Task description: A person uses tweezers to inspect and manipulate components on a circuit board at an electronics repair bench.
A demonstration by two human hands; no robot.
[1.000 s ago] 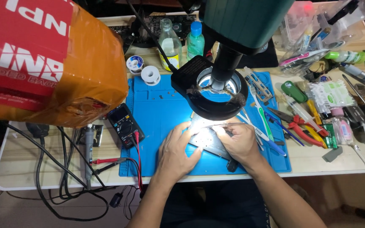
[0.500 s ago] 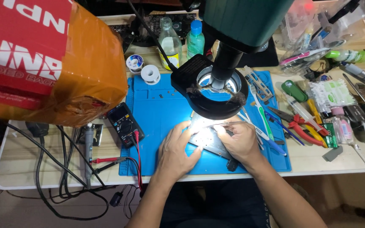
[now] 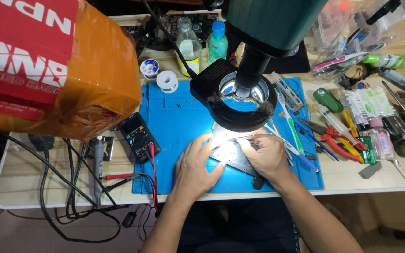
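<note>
Steel plate (image 3: 230, 152): lying on the blue mat (image 3: 174, 117), between both hands, long axis running up-left to down-right.
Left hand (image 3: 195, 166): open, pressing flat on plate's left edge.
Right hand (image 3: 268, 154): pinching tweezers (image 3: 247, 137), tips pointing left over plate; nearer.

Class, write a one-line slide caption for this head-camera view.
Left hand steadies a metal plate under a ring-lit microscope; right hand holds tweezers.
</note>
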